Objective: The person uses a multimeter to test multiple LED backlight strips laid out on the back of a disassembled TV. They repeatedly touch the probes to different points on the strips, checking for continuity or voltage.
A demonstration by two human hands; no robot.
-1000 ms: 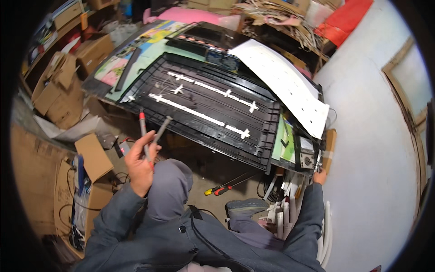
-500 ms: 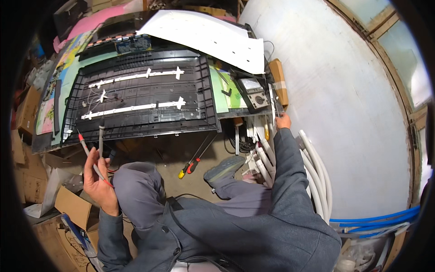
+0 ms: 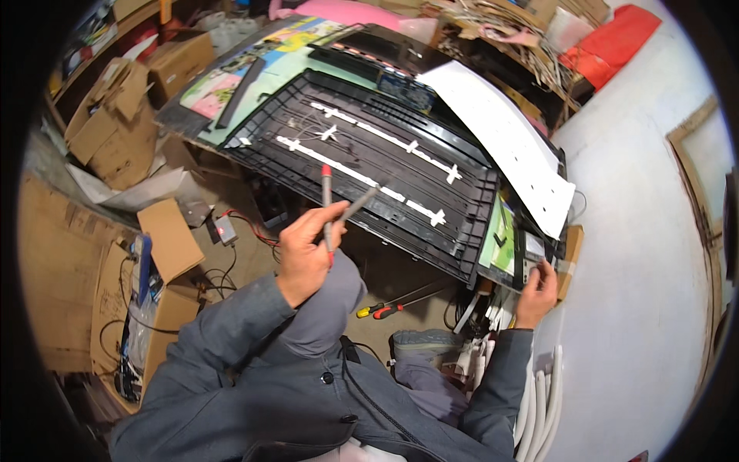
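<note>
My left hand (image 3: 304,254) is closed round two test probes, held above my knee at the near edge of the TV back panel. The red-tipped probe (image 3: 327,192) points up, and the dark grey probe (image 3: 360,202) slants off to the right. Inside the black TV back panel (image 3: 369,206) lie two white LED backlight strips (image 3: 346,173) and thin loose wires. At the table's right end my right hand (image 3: 537,296) has its fingers curled at the multimeter (image 3: 533,248), covering its lower part, where the dial is hidden.
A large white sheet (image 3: 500,138) leans across the table's right side. Two screwdrivers (image 3: 385,310) lie on the floor beneath. Cardboard boxes (image 3: 173,239) stand at the left, white pipes (image 3: 539,408) at the lower right beside the wall.
The view has swung left. My left hand has risen with the probes toward the panel. My right hand has moved from the strip beside the multimeter to the multimeter itself.
</note>
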